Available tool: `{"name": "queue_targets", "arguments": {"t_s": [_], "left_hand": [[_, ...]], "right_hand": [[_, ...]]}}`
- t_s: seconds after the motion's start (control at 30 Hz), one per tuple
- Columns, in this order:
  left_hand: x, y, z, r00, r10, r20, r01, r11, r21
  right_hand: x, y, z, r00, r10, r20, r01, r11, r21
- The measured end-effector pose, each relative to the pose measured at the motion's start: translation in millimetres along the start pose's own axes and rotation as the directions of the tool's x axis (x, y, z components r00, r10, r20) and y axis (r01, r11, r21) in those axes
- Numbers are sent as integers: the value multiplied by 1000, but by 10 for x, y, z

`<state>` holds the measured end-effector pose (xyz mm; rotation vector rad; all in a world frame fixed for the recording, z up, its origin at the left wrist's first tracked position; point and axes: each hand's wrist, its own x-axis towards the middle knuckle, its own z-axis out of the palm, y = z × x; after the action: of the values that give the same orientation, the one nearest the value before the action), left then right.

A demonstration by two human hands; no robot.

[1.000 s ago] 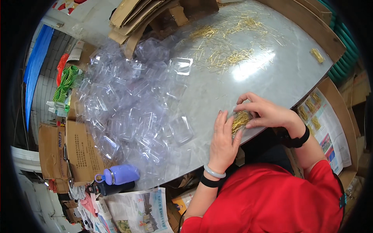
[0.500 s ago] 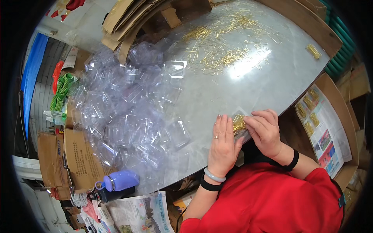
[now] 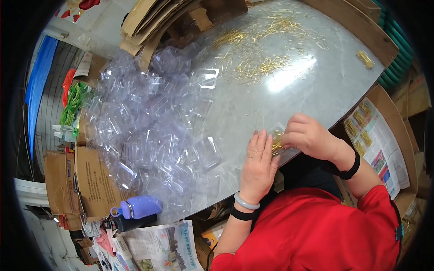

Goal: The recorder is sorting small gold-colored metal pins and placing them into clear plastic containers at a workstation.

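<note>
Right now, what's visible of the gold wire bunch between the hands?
The gold wire bunch is thin, shiny, metallic-looking pieces gathered together, partly hidden. It sits near the edge of the grey table, with what looks like clear plastic just beyond. The left hand lies along its left; the right hand meets its right with curled fingers.
</note>
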<state>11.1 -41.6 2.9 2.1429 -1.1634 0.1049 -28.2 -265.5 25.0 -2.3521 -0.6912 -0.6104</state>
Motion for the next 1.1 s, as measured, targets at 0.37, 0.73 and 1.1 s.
{"name": "queue_targets", "arguments": {"t_s": [0.37,0.73,1.1], "left_hand": [[-45,-19,43,992,-78,-102,55,975,-216],[-88,-30,-10,983,-162,-83,124,930,-346],[-76,-58,-11,986,-107,-127,63,948,-312]], "right_hand": [[-114,-303,299,921,275,-276,-305,950,-73],[-49,-408,481,897,430,-104,-428,903,42],[-74,-341,357,950,313,-16,-304,932,195]]}}
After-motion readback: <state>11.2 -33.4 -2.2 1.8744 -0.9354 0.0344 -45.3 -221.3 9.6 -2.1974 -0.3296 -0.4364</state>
